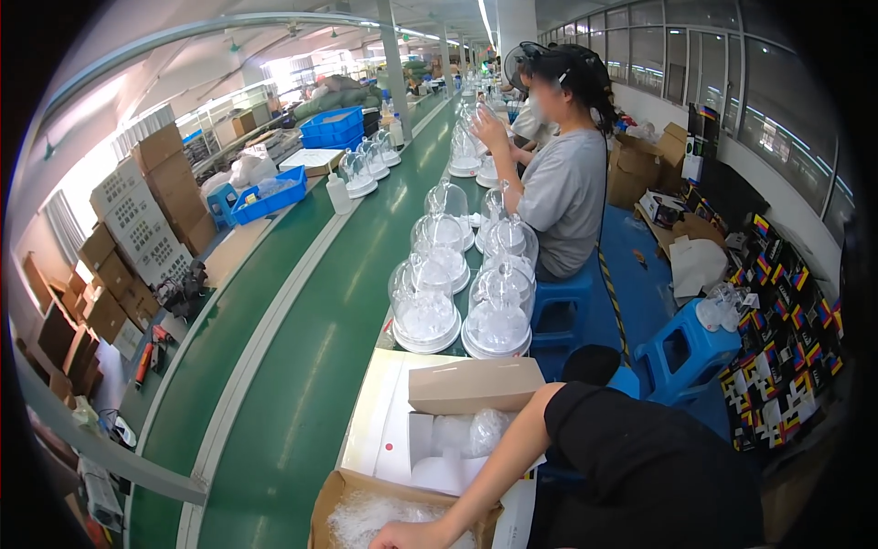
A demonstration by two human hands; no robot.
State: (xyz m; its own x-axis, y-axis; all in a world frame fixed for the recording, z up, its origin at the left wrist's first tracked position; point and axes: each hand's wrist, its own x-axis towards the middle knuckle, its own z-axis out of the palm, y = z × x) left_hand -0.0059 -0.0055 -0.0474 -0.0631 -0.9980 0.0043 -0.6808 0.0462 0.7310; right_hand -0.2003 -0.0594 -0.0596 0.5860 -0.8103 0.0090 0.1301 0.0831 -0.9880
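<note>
My right hand (409, 536) reaches down at the lower edge, over an open cardboard box (331, 488). Crinkled, whitish clear filler (380, 518) lies in that box, right against the hand. The fingers are cut off by the picture's edge, so what they hold, if anything, is hidden. Beneath my bare forearm is an open white carton (437, 473) with a brown flap (476, 384). Inside it sits a clear, wrapped bundle (489, 430). My left hand is out of the picture.
Clear domes on white bases, such as this glass dome (425, 306), stand in two rows beyond the cartons. A green conveyor belt (302, 384) runs along the left. One co-worker (572, 183) sits ahead with raised hands. Blue stools (690, 348) stand on the right.
</note>
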